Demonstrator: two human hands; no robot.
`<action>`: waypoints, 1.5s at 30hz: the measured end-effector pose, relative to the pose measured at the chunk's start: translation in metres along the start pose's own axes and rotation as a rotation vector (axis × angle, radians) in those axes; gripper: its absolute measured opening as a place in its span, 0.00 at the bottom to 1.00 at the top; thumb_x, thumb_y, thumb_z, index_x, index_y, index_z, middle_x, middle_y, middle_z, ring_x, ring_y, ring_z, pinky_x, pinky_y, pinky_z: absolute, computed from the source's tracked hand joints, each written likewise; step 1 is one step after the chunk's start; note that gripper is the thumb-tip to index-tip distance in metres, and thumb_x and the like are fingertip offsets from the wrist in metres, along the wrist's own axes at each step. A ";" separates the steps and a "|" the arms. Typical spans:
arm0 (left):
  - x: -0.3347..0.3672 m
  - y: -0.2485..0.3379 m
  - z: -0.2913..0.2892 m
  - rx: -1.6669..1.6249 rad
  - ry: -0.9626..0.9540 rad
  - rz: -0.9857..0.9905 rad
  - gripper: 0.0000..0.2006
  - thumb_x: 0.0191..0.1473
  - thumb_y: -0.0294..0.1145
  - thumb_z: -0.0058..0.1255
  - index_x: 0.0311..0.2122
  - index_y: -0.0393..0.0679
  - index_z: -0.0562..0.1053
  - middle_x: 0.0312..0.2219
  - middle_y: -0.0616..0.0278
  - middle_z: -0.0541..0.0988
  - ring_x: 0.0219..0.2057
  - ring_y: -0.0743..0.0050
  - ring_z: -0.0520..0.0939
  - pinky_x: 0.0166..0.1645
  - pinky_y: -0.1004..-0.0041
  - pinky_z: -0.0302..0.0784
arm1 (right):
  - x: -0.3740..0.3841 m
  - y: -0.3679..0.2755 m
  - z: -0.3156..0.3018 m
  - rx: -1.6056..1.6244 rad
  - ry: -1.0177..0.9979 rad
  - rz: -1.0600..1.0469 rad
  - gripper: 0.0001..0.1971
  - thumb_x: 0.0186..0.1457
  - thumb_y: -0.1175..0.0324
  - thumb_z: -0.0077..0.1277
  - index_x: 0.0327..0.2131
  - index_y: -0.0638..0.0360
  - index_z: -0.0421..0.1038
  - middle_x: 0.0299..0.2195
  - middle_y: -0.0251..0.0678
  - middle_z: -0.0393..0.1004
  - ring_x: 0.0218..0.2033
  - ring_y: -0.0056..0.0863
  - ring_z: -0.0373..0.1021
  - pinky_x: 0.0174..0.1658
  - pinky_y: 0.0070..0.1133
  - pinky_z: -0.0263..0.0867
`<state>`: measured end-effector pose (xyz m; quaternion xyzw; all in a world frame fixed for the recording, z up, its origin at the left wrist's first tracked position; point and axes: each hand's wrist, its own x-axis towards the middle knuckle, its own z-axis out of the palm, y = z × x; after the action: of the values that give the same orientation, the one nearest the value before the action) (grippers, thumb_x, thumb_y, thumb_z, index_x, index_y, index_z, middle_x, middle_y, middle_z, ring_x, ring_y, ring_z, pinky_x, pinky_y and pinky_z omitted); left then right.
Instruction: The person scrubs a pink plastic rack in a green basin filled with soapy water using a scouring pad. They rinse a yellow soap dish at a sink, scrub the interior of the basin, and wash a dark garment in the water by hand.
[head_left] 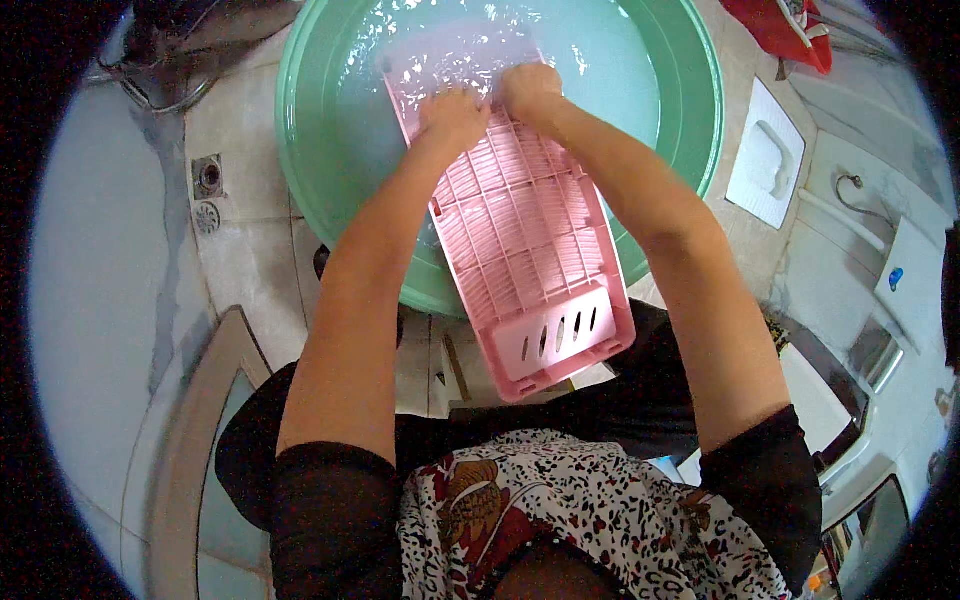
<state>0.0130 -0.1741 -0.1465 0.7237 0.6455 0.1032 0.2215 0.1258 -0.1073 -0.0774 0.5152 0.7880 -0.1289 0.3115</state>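
Pink board (pixel 530 225) is slanted over basin's (pixel 299 150) near rim, far end dipped in water (pixel 605 105), likely so it is braced, while left hand (pixel 455 118) is laid on it and right hand (pixel 531 90) is curled toward its right edge, anything gripped by either being impossible to tell.

The person's bare left forearm (pixel 375 225) and right forearm (pixel 622 165) reach forward, converging, from slightly bent elbows. The left hand (pixel 455 118) lies back up, fingers (pixel 442 99) pointing ahead; the right hand (pixel 531 92), just beside it and slightly farther forward, is curled, its fingertips hidden.
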 end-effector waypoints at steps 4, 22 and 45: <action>0.010 0.013 -0.017 -0.115 -0.539 -0.150 0.23 0.52 0.47 0.31 0.44 0.41 0.68 0.45 0.47 0.68 0.47 0.50 0.69 0.50 0.58 0.63 | -0.018 0.000 0.011 0.027 -0.010 0.038 0.11 0.44 0.61 0.48 0.31 0.54 0.75 0.30 0.39 0.75 0.34 0.34 0.72 0.34 0.26 0.69; 0.007 0.006 -0.010 -0.068 -0.436 -0.141 0.25 0.53 0.51 0.30 0.46 0.43 0.68 0.48 0.49 0.65 0.50 0.52 0.65 0.53 0.60 0.58 | -0.074 0.005 0.034 0.106 0.047 -0.014 0.09 0.41 0.67 0.50 0.29 0.57 0.73 0.30 0.41 0.74 0.33 0.35 0.72 0.34 0.27 0.69; 0.009 0.013 -0.008 -0.007 -0.394 -0.133 0.25 0.53 0.50 0.32 0.49 0.40 0.64 0.42 0.46 0.70 0.46 0.50 0.69 0.50 0.59 0.61 | -0.097 -0.018 0.033 0.519 0.109 0.243 0.13 0.37 0.66 0.51 0.28 0.65 0.72 0.30 0.48 0.72 0.32 0.41 0.71 0.35 0.30 0.67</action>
<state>0.0220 -0.1649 -0.1352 0.6850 0.6356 -0.0527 0.3522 0.1485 -0.2035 -0.0445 0.6742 0.6771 -0.2599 0.1395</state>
